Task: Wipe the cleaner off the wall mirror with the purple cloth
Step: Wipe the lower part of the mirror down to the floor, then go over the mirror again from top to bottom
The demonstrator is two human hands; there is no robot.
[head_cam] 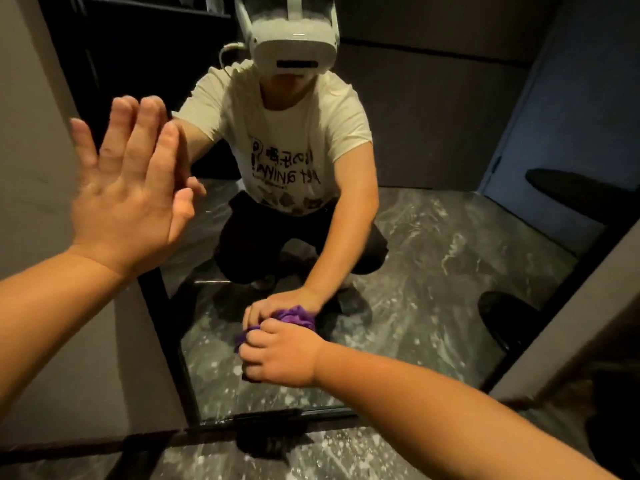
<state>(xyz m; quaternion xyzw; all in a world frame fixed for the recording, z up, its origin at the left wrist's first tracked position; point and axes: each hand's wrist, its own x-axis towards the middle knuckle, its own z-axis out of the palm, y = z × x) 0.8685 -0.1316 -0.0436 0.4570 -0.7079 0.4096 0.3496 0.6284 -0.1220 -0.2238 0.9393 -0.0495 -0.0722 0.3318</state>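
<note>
A tall wall mirror (433, 237) with a thin black frame fills the middle of the view and reaches down to the floor. My right hand (280, 355) presses a bunched purple cloth (294, 315) against the glass low down, near the mirror's bottom left. My left hand (128, 188) lies flat with fingers spread, palm against the mirror's left edge at about chest height. The glass reflects a crouching person in a white T-shirt with a headset, and both hands. I cannot make out cleaner on the glass.
A grey wall panel (41, 133) flanks the mirror on the left and another panel (571, 323) on the right. Dark marbled floor (329, 459) runs below the bottom frame. Dark round shapes show in the reflection at the right.
</note>
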